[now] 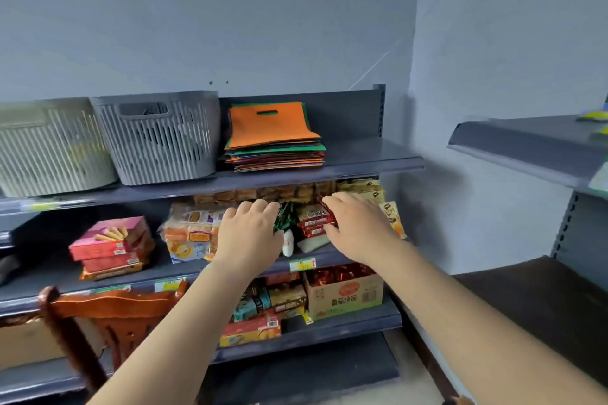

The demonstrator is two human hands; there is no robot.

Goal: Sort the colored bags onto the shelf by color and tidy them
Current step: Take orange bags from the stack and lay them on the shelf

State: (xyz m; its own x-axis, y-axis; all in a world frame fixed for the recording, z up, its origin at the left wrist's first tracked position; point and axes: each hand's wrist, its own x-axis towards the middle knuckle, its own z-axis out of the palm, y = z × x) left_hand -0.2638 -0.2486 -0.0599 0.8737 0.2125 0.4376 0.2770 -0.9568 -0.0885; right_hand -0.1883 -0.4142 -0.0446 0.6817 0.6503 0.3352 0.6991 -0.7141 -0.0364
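Sorting barely begun — the colored bags (274, 138) sit in one mixed stack, orange on top, on the shelf (362, 161), while below it left hand (248, 233) grips green packets (283, 219) and right hand (357, 227) grips red packets (314, 223).

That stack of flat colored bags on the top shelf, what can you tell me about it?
The stack of flat colored bags lies on the grey top shelf, right of a dark grey slatted plastic basket. They look like thin felt-like fabric. The top one is orange with a slot handle cut out; green, red and other colored edges show below, slightly uneven. Neither hand touches it.
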